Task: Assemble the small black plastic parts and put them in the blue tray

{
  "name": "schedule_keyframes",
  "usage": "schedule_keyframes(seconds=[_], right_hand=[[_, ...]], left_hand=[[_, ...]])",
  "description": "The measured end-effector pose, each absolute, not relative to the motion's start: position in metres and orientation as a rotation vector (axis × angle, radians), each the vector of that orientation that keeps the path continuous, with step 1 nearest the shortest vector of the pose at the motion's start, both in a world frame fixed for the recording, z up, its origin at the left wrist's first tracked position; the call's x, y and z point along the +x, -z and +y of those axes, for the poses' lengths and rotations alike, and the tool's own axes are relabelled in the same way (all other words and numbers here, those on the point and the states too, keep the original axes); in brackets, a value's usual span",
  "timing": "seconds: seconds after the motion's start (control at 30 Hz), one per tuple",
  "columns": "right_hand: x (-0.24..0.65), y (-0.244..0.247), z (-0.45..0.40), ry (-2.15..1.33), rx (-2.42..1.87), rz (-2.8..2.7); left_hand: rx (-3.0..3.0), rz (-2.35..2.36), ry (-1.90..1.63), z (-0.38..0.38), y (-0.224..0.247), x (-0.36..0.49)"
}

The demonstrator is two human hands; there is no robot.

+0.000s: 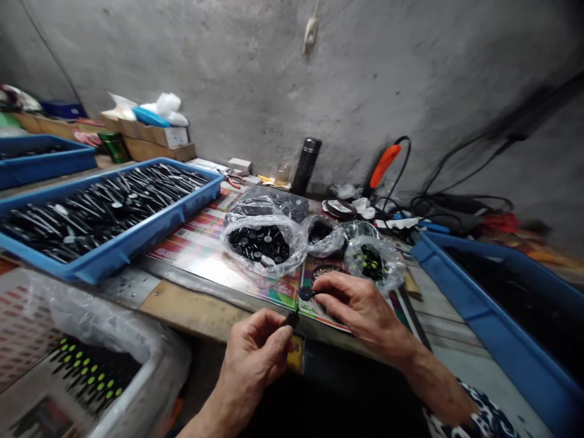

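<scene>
Near the front edge of the bench, my left hand (258, 356) pinches a small dark part (292, 318) between thumb and forefinger. To its right and slightly higher, my right hand (360, 307) grips a small round black piece (306, 294) at its fingertips. The two held pieces are close together; whether they touch is unclear. Beyond my hands stand a plastic bag of black pieces (260, 243), a smaller bag with dark contents (319, 232), and a bag of black and yellow-green pieces (373, 263).
A blue tray (150, 228) of thin black parts lies left; another blue tray (497, 316) stands right. A lined basket (155, 365) with yellow-green-tipped pieces sits lower left. A black cylinder (306, 165), an orange-handled tool (385, 165) and cables are near the wall.
</scene>
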State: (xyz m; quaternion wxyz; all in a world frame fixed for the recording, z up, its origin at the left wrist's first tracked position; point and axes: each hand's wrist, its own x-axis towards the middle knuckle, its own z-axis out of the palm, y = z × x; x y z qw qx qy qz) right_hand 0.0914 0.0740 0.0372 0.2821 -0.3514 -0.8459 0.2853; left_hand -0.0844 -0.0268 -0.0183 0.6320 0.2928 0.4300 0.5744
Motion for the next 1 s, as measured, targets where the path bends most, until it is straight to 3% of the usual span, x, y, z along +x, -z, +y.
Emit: schedule_keyframes(seconds=[0.37,1.0], right_hand=[[0.133,-0.023,0.024,-0.975,-1.000,-1.925],[0.158,-0.012,0.010,-1.091,-1.029,-1.757]], left_hand=[[0.660,0.942,-1.174,-0.035,0.018,-0.059],[0.774,1.033,-1.099,-0.040,0.010,-0.030]])
